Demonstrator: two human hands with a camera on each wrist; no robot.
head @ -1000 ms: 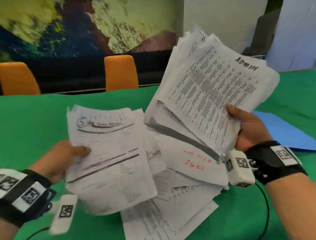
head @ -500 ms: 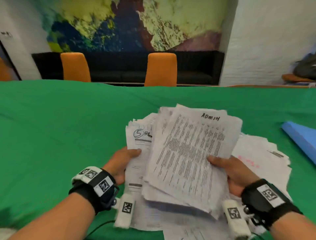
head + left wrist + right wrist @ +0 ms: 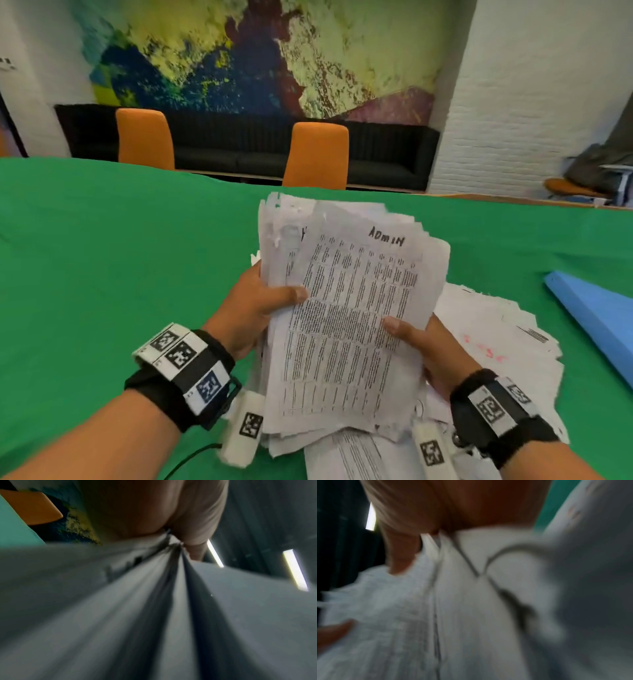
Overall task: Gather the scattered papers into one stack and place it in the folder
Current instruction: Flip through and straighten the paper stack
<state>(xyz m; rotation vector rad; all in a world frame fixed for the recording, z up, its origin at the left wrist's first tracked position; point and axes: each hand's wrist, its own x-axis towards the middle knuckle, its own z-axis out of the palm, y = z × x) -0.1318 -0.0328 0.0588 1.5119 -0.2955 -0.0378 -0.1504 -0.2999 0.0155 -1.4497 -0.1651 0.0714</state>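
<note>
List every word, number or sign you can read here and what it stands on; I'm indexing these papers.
"ADMIN": handwritten in black at the top of the front sheet of the bundle that both hands grip.
Printed columns on that sheet: too small to read.
Red handwriting on the loose papers on the table: too blurred to read.
Black-and-white square code markers on the wristbands: patterns, no readable text.
Wrist views: too blurred to read anything.

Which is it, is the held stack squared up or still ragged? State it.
Ragged. The stack gripped by the left hand and right hand shows staggered top edges, and more loose papers lie on the table underneath.
</note>
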